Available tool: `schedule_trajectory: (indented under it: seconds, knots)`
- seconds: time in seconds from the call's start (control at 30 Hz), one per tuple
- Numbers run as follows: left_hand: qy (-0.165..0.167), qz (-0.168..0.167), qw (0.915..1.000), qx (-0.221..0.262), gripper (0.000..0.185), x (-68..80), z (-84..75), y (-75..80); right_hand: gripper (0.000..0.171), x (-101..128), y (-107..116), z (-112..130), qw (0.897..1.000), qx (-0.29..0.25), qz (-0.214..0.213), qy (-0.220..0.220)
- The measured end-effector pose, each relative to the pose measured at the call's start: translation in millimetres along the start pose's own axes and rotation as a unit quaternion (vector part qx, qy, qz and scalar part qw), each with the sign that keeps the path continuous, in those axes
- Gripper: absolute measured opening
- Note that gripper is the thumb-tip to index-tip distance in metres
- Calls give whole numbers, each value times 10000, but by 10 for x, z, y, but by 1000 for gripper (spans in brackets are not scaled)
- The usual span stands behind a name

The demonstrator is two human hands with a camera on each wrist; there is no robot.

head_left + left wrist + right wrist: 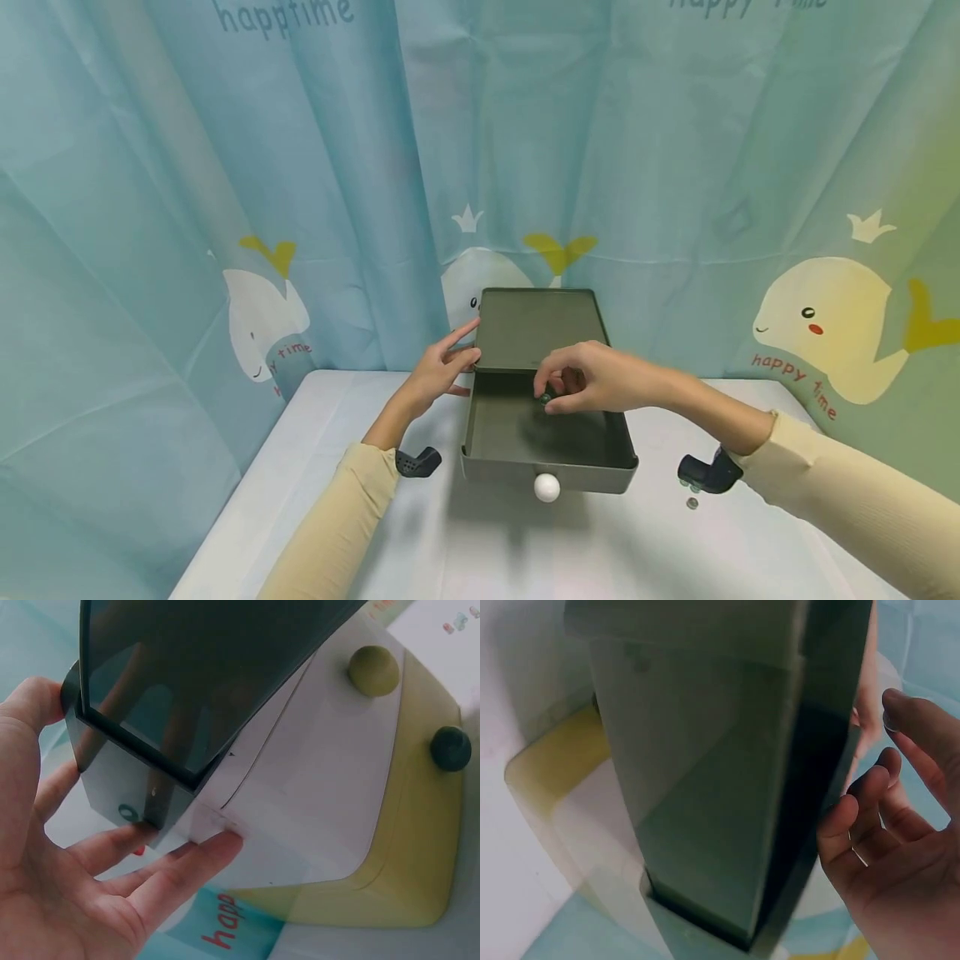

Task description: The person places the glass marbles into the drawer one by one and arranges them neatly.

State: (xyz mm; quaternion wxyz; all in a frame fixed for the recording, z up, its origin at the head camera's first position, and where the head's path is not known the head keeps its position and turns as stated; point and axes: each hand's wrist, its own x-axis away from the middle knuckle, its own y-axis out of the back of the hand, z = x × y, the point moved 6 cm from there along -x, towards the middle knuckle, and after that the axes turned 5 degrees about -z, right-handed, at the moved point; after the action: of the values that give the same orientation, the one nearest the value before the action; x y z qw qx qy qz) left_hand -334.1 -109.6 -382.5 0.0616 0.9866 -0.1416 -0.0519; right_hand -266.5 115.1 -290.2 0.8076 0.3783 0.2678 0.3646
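Observation:
A small drawer unit stands on the table, its dark grey-green top drawer [551, 475] pulled out, a white knob [547, 487] on the front. My left hand [442, 362] rests its spread fingers against the unit's left side, near the lid-like top [536, 329]. Over the open drawer, my right hand [592, 379] pinches a small dark green glass marble [545, 399] between thumb and fingers. In the right wrist view only a clear sliver of it shows at a fingertip. Several similar marbles [692, 503] lie on the table beyond the drawer's right side, partly hidden by the wrist camera.
Below the top drawer, the unit has white and yellow parts, with a yellow knob [373, 671] and a dark green knob [451, 748]. A white-covered table [300, 467] carries it. Behind hangs a blue curtain [652, 167] printed with whales.

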Motion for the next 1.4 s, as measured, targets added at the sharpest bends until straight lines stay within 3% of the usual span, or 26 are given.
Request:
schedule_trajectory:
  seconds: [0.73, 1.4]
  knots:
    - [-1, -23, 10000, 67, 57, -31, 16, 7, 11, -137, -414, -139, 9954, -30, 961, -10]
    - [-67, 28, 10000, 3, 60, -22, 25, 8, 12, -139, -541, -229, 9940, 17, 1085, 170]
